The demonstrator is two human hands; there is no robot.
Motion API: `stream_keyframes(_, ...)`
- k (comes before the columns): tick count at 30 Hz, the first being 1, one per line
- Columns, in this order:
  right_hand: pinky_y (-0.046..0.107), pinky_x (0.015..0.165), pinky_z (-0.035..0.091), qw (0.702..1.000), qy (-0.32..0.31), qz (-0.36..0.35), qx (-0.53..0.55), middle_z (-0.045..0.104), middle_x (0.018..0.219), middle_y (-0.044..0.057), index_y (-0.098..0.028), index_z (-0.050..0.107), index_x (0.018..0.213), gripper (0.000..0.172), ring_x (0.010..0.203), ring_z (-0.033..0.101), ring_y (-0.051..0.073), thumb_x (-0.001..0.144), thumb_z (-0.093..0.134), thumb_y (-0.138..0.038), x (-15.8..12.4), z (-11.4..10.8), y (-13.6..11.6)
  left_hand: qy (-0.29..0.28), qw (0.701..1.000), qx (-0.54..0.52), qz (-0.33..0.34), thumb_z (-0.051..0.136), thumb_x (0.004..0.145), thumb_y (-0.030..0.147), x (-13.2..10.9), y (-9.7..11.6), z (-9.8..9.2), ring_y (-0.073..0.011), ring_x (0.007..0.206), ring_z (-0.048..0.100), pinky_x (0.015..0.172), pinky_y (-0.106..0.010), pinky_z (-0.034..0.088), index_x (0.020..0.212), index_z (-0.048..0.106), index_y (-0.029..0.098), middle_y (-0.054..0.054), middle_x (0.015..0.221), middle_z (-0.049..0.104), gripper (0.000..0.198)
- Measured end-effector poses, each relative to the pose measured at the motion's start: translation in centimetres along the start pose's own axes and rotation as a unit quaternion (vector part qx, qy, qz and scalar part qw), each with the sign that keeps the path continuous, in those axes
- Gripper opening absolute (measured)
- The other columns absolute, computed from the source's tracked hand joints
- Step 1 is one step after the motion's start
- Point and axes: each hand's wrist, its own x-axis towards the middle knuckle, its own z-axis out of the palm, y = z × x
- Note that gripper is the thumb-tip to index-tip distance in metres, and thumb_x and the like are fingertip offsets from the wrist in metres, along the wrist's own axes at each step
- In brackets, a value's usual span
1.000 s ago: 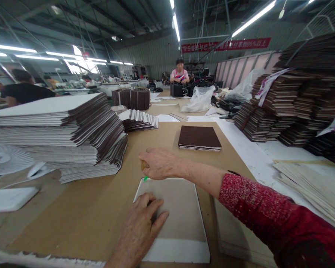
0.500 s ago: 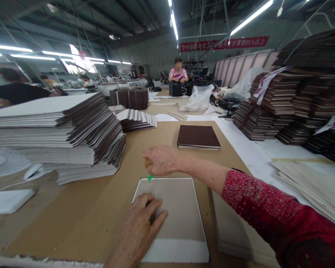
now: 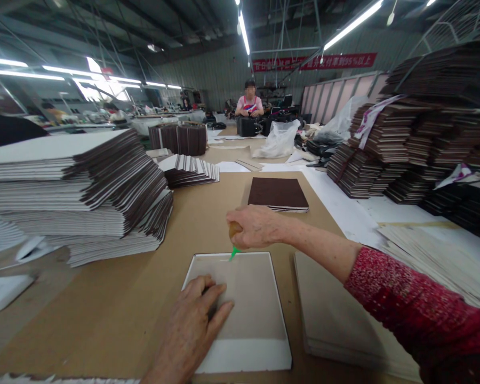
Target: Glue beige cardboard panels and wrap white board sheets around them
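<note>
A flat panel (image 3: pixel 252 309) lies in front of me, grey-beige with a white border along its edges and a wider white strip at the near end. My left hand (image 3: pixel 196 320) rests on its left side, fingers apart and holding nothing. Over the panel's far edge, my right hand (image 3: pixel 256 226) is wrapped round a glue bottle (image 3: pixel 235 229), mostly hidden by the fingers. Its green nozzle (image 3: pixel 234 253) points down at the panel, where a faint thin line runs along the far edge. A short stack of dark brown panels (image 3: pixel 279 193) sits just beyond my right hand.
Tall stacks of white-and-brown panels (image 3: pixel 104 181) stand on the left, with a white fan (image 3: pixel 2 234) beside them. Grey-beige boards (image 3: pixel 336 309) lie to the right. Brown bundles (image 3: pixel 400 144) rise at far right. Across the table sits a person (image 3: pixel 249 104) near a plastic bag (image 3: pixel 280 140).
My right hand has moved right with the glue bottle, carrying the nozzle along the panel's far edge. My left hand stays on the panel. The whole view has shifted slightly left.
</note>
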Motion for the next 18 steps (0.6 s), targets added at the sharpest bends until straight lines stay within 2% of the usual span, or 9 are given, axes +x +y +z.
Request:
stream_keyframes(9, 0.025, 0.052, 0.029, 0.997, -0.02, 0.069, 0.033, 0.067, 0.088, 0.005, -0.021, 0.059, 0.09, 0.024, 0.073, 0.059, 0.019, 0.072, 0.06, -0.037, -3.5, -0.6, 2.3, -0.002, 1.0, 0.004, -0.001, 0.051, 0.089, 0.05, 0.3, -0.1, 0.1, -0.0237, 0.108, 0.054, 0.094, -0.044, 0.048, 0.111, 0.063, 0.03, -0.006, 0.111, 0.054, 0.032)
stream_keyframes(18, 0.024, 0.052, 0.028, 0.99, -0.004, 0.114, 0.08, 0.065, 0.08, 0.0, -0.022, 0.06, 0.086, 0.019, 0.068, 0.056, 0.015, 0.072, 0.062, -0.036, -6.3, -0.4, 4.6, -0.006, 1.0, 0.012, -0.002, 0.051, 0.089, 0.05, 0.1, -0.4, 0.5, -0.023, 0.11, 0.053, 0.095, -0.043, 0.048, 0.112, 0.062, 0.031, -0.004, 0.112, 0.054, 0.031)
